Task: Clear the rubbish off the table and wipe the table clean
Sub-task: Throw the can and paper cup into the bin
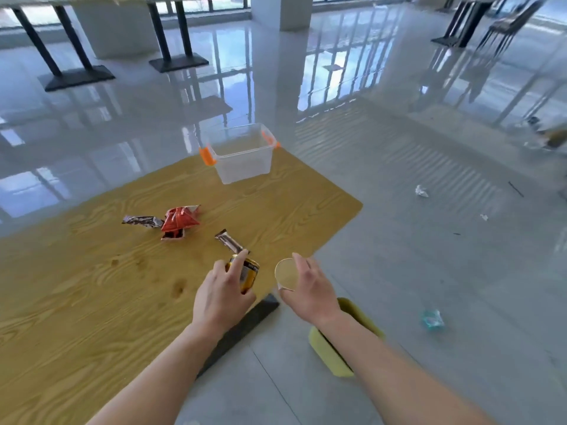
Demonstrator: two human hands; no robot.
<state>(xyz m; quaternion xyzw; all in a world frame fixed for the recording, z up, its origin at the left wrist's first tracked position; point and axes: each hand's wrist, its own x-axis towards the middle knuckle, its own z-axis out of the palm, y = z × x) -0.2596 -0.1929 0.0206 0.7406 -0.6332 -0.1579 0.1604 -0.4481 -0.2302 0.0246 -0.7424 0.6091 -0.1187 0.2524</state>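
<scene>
Gripping a yellow can [249, 276], the left hand [221, 299] has fingers and thumb curled round its side. The can is roughly upright at lower centre of frame, over the table [92, 286] near its right edge; whether it rests on the wood cannot be told. Just beside it, the right hand [310, 292] holds a clear plastic cup [286, 276] by its wall, mouth toward the camera, apparently empty.

The clear bin [242, 161] with orange latches sits at the table's far corner, straight up-frame from both hands and well apart. Nothing is visible inside it. Judgement: both items go forward to the bin, with neither hand markedly nearer.

One brown wrapper [229, 241] lies between can and bin, its long axis running upper left to lower right. A red packet [179, 220] and a second brown wrapper [142, 221] lie left of centre, touching.
</scene>
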